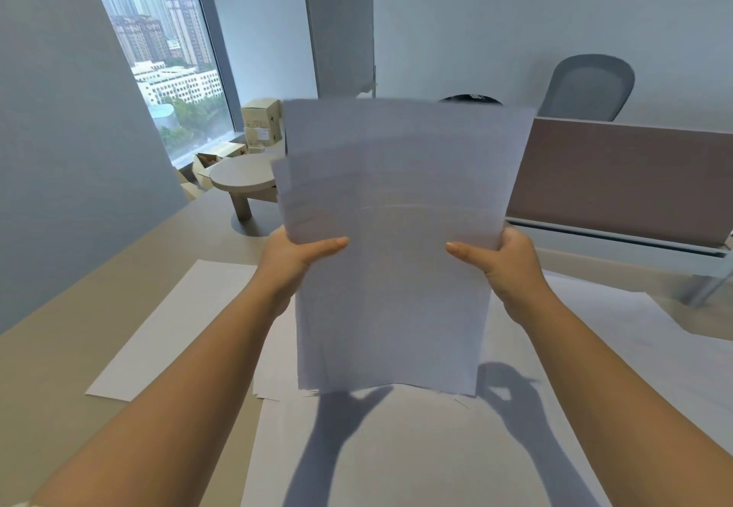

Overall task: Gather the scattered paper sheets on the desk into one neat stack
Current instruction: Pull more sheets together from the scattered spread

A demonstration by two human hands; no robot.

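While you hold the bundle of sheets [392, 244] upright above the bench [79, 348], its edges are uneven: one sheet juts out at the upper left, and the bottom edge hangs ragged just over the papers below. Your left hand [293, 256] has its grip clamped on the bundle's left edge, thumb across the front face; your right hand [503, 260] grasps the right edge likewise. More loose sheets [396, 447] lie spread under your forearms on the near bench, and one single sheet [170, 328] lies apart at the left, askew. Farther off, a small round stand [242, 177] sits on the bench at left, cardboard boxes [260, 121] behind it, a divider panel [618, 177] at right, a chair [587, 88] beyond it.
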